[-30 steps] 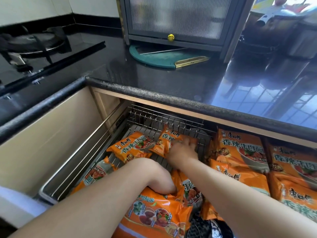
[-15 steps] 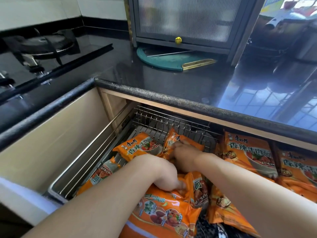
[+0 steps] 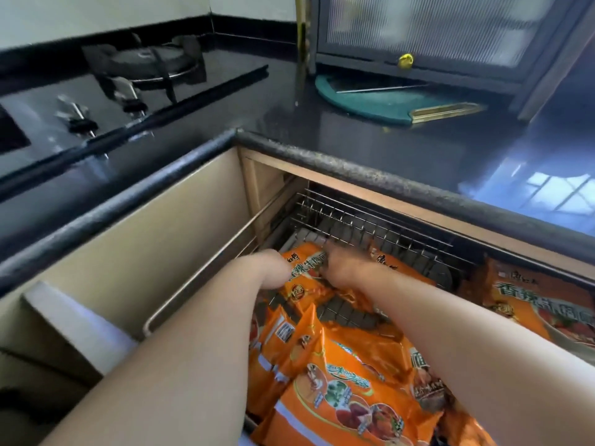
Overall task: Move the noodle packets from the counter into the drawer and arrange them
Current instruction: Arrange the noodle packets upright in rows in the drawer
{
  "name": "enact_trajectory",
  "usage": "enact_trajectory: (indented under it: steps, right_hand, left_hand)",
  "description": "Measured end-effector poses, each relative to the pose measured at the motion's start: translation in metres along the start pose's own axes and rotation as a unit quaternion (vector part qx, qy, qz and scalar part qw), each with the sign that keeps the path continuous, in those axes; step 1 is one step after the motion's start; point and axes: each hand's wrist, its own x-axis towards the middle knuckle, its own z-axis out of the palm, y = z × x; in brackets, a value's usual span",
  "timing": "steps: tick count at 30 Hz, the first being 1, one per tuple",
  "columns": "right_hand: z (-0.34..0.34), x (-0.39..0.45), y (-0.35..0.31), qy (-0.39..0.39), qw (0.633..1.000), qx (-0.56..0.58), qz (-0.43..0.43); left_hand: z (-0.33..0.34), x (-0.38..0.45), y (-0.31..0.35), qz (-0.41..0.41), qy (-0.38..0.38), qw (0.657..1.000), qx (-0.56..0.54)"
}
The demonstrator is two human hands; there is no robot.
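Note:
Several orange noodle packets lie in the open wire-basket drawer point(image 3: 370, 220). One packet point(image 3: 304, 275) sits at the back left, with both my hands at it. My right hand point(image 3: 341, 267), blurred, curls over its upper right edge. My left hand point(image 3: 273, 272) bends down at its left edge, and its fingers are hidden behind the wrist. A large packet point(image 3: 347, 384) stands at the front between my forearms. Another packet point(image 3: 528, 300) lies at the right under the counter lip.
The black counter edge point(image 3: 354, 170) overhangs the drawer's back. A gas stove point(image 3: 145, 66) sits at the far left. A cabinet with a ribbed door point(image 3: 434, 27) and a green round board point(image 3: 370, 99) stand behind. A metal side rail point(image 3: 206, 268) bounds the drawer's left.
My left hand has left the front packet and reached to the back-left packet. My right hand stays at the back of the drawer. The view has swung to the right.

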Motion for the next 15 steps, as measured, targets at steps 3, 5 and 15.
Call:
enact_trajectory:
  steps: [3, 5, 15]
  right_hand:
    - [-0.004, 0.006, -0.003, -0.011, 1.000, 0.008, 0.021]
    - [-0.009, 0.004, -0.008, -0.040, 0.998, 0.046, 0.023]
    - [-0.010, -0.005, -0.016, -0.054, 0.904, 0.421, 0.046]
  left_hand:
    - [0.011, 0.006, 0.002, 0.002, -0.050, 0.999, -0.006]
    - [0.013, 0.010, 0.002, -0.011, -0.044, 0.998, -0.047]
    - [0.002, 0.012, 0.011, 0.009, 0.152, 0.955, -0.253]
